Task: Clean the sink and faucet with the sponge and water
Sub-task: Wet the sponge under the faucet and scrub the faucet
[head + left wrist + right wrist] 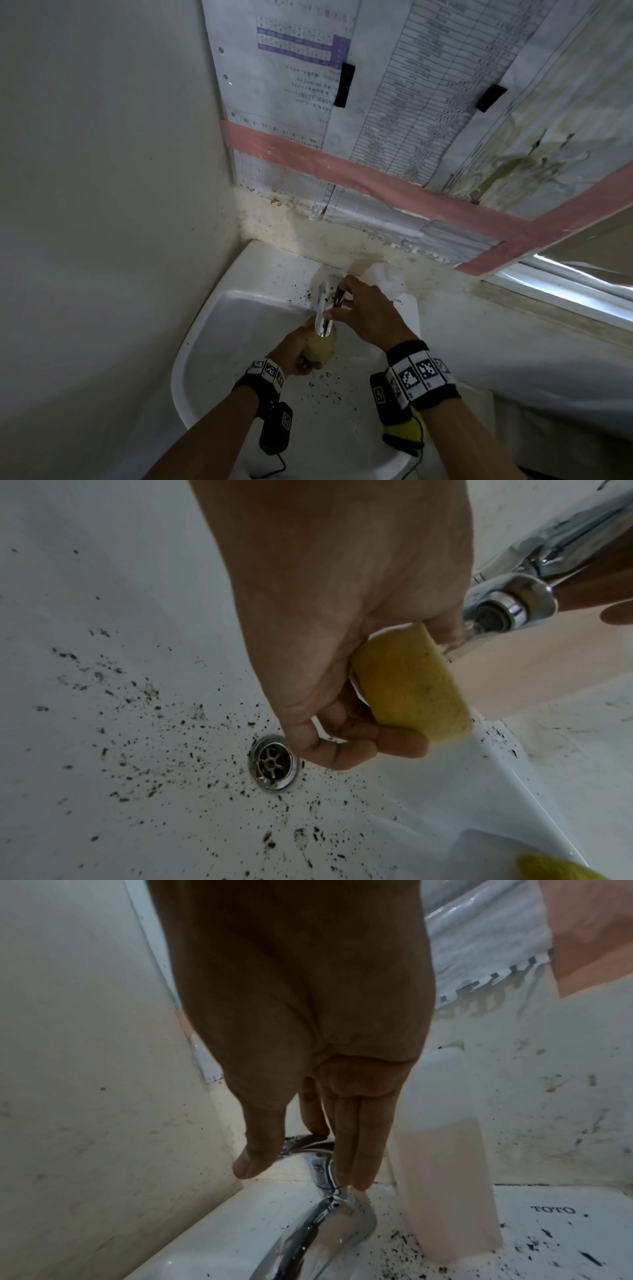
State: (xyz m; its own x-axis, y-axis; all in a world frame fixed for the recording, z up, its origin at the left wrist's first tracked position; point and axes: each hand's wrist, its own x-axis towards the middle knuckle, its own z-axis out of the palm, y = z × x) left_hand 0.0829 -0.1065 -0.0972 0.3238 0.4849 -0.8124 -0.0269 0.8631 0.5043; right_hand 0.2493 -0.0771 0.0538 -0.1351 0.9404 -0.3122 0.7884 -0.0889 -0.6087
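Currently left hand grips the yellow sponge right under the faucet spout, above the speckled sink, while right hand rests on the faucet's lever, fingers straight, bottle beside it.

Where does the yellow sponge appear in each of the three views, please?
Head: the sponge is low centre, gripped by the left hand under the spout.
Left wrist: the sponge is right of centre, below the spout tip.
Right wrist: not in view.
Shared landmark: the chrome faucet.
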